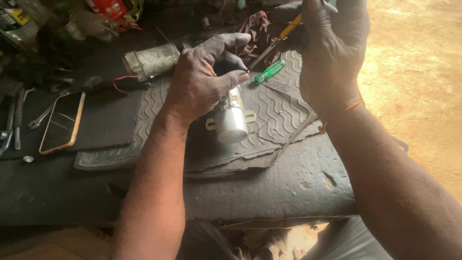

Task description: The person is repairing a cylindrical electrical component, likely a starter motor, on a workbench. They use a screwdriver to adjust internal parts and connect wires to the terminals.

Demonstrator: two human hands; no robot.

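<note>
— Hands first: what is each one doing?

— The left hand (199, 79) is curled down around the top of a small shiny metal cylinder (231, 123), fingers clamped on its upper end. The right hand (332, 45) is closed around a yellow-handled screwdriver (276, 41), whose shaft slants down towards the left fingertips.

— Where does the cylinder sit?

— On the grooved rubber mat (274, 108), near the middle of the dark workbench (288, 188), its rounded end pointing towards the bench's near edge. Flat brass-coloured tabs stick out on both sides of it.

— Anything close by?

— A green-handled screwdriver (269, 71) lies on the mat just beyond the left hand. A dull grey motor housing (151, 61) lies towards the far edge with red wire beside it. A phone (62, 123) rests face up on the left part of the bench, and spanners (14, 123) lie at the left edge.
</note>
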